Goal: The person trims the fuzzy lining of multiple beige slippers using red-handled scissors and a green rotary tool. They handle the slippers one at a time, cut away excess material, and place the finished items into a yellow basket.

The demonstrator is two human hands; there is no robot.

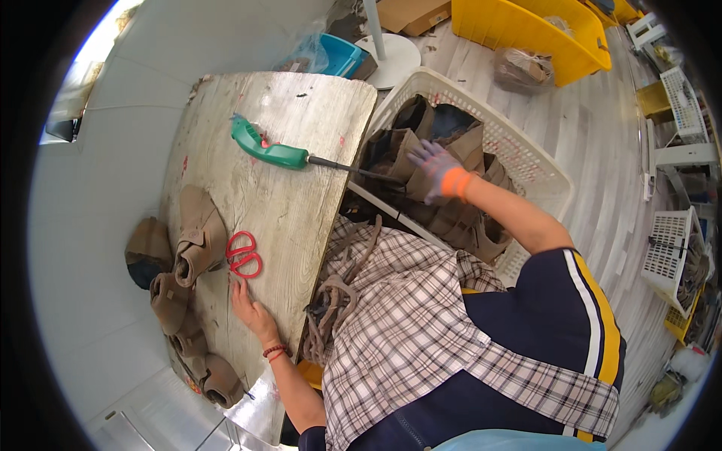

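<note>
My right hand (440, 171), in a greyish-purple glove with an orange cuff, reaches into a white plastic basket (553, 177). Its fingers are spread over the brown shoe uppers (391, 154) piled there; whether they touch is hard to tell. Bare, with a beaded bracelet at the wrist, my left hand (254, 314) lies open on the wooden table (301, 98). Its fingertips are close to the red-handled scissors (244, 255), whose blades I cannot make out. Beyond the scissors lies another brown shoe upper (199, 233).
A green-handled tool (282, 155) with a thin black rod lies across the table, its rod over the edge. Several brown uppers (169, 301) line the table's left side. Yellow bin (526, 34), blue bin (342, 52) and white stand base (395, 60) are on the far side.
</note>
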